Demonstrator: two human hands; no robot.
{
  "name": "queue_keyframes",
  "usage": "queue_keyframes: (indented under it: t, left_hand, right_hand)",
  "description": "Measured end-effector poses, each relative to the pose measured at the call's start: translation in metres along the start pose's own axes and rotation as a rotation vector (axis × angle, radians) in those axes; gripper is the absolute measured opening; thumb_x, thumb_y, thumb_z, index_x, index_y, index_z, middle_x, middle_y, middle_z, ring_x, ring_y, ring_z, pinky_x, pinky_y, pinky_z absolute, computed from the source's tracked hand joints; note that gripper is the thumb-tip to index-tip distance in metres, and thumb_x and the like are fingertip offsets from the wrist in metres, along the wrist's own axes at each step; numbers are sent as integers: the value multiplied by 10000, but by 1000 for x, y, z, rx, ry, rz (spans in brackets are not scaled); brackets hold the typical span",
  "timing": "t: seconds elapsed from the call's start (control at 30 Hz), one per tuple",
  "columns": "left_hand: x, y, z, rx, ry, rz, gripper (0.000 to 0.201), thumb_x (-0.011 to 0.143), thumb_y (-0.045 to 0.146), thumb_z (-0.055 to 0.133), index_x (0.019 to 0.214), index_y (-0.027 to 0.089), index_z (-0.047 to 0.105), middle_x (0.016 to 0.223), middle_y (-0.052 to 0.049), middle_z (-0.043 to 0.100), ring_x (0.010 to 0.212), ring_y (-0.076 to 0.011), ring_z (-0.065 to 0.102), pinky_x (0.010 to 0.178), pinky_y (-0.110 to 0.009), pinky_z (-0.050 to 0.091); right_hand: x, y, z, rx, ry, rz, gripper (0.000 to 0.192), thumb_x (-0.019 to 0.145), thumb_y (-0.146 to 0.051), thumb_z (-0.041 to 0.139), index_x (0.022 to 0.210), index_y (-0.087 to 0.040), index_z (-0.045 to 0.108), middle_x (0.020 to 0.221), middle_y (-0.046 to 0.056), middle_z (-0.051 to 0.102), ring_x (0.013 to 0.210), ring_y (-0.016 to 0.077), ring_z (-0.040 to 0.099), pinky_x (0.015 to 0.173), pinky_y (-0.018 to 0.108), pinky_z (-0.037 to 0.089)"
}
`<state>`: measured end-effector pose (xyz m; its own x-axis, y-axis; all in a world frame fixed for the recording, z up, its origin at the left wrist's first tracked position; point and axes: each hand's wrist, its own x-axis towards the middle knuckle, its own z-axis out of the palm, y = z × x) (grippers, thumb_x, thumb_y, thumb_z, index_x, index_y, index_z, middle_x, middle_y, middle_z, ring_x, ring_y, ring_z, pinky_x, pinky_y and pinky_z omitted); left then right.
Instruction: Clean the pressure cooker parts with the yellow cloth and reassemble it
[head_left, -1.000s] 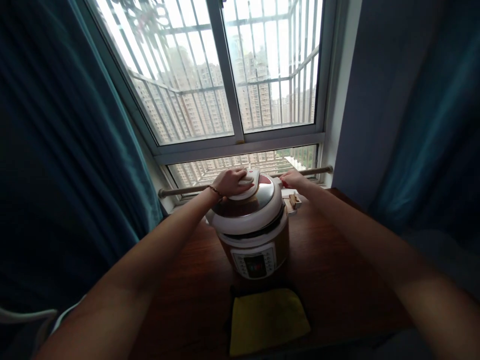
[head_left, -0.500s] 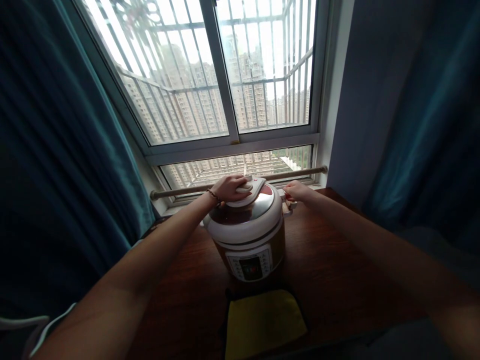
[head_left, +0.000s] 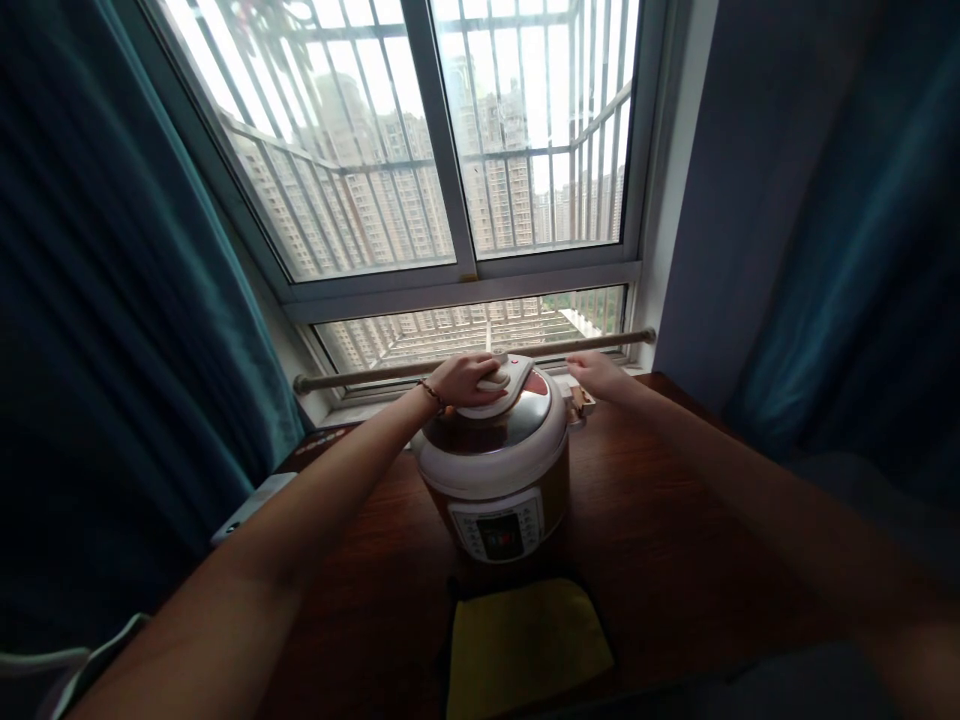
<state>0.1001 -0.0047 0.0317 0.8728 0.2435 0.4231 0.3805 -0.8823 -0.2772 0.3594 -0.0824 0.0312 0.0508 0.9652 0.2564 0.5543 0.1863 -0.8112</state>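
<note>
An electric pressure cooker [head_left: 495, 475] with a white rim, a brown body and a front control panel stands upright on the wooden table. My left hand [head_left: 465, 382] is wrapped round the white lid handle [head_left: 510, 375] on top, fingers curled over it. The shiny lid [head_left: 517, 415] sits on the cooker. At the cooker's right rear, my right hand [head_left: 594, 374] is closed, just above the side handle [head_left: 581, 400]. What its fingers hold, if anything, cannot be made out.
A yellow cloth-like piece with dark edging [head_left: 529, 645] lies in front of the cooker. Behind runs a horizontal rail [head_left: 375, 377] below a barred window. Blue curtains [head_left: 150, 300] hang on both sides. A pale box-like object [head_left: 255, 505] shows beyond my left forearm.
My right hand has risen slightly from beside the side handle, uncovering more of it. My left hand stays on the lid handle. The view has shifted a little.
</note>
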Motion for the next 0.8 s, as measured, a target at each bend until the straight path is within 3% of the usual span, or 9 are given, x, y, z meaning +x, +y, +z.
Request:
queue_keyframes:
  t: [0.13, 0.23, 0.3, 0.37, 0.5, 0.63, 0.8]
  left_hand:
    - [-2, -2, 9, -28, 17, -24, 313, 811, 453, 475, 915, 175, 573, 829, -60, 588, 737, -155, 553, 666, -264, 441]
    - [-3, -2, 12, -37, 6, -49, 329, 811, 463, 474, 938, 177, 575, 843, -64, 586, 741, -160, 555, 674, -272, 439]
    - [-3, 0, 9, -43, -18, -71, 353, 814, 474, 473, 968, 172, 574, 878, -75, 584, 768, -170, 561, 691, -278, 435]
    - [-3, 4, 4, -47, -57, -97, 385, 812, 492, 474, 1001, 172, 573, 918, -82, 583, 806, -184, 565, 714, -287, 431]
    - [-5, 14, -4, -32, -67, -190, 497, 765, 571, 511, 1075, 185, 558, 1030, -93, 573, 939, -237, 530, 813, -346, 412]
    - [-6, 22, -2, -92, -26, -294, 493, 782, 577, 483, 1072, 184, 549, 1043, -82, 562, 945, -229, 508, 835, -347, 409]
    - [-5, 24, 4, -71, -1, -336, 425, 801, 568, 455, 965, 196, 578, 974, -65, 554, 897, -217, 514, 818, -338, 409]
  right_hand:
    - [-8, -7, -23, 43, 122, -87, 253, 766, -252, 561, 961, -129, 664, 801, 46, 682, 793, 173, 619, 740, 275, 471]
    - [-25, 16, -25, 260, 171, -164, 305, 776, -307, 553, 1006, -129, 645, 933, 78, 694, 891, 198, 639, 818, 326, 487]
    - [-40, 42, -16, 350, 231, -165, 305, 790, -322, 531, 1006, -136, 639, 991, 87, 688, 943, 204, 636, 864, 347, 484]
    - [-54, 71, -2, 291, 337, -120, 319, 803, -338, 506, 1012, -138, 639, 1014, 99, 683, 958, 212, 635, 888, 364, 478]
    - [-66, 112, 28, 235, 372, -78, 476, 784, -395, 534, 1155, -101, 580, 1184, 161, 596, 1078, 256, 578, 942, 395, 442]
    - [-61, 121, 48, 206, 354, -91, 599, 761, -456, 568, 1236, -93, 525, 1243, 162, 553, 1116, 276, 548, 944, 390, 430]
    - [-57, 114, 66, 164, 361, -136, 475, 815, -466, 498, 1151, -147, 601, 1052, 105, 671, 956, 272, 623, 846, 360, 459]
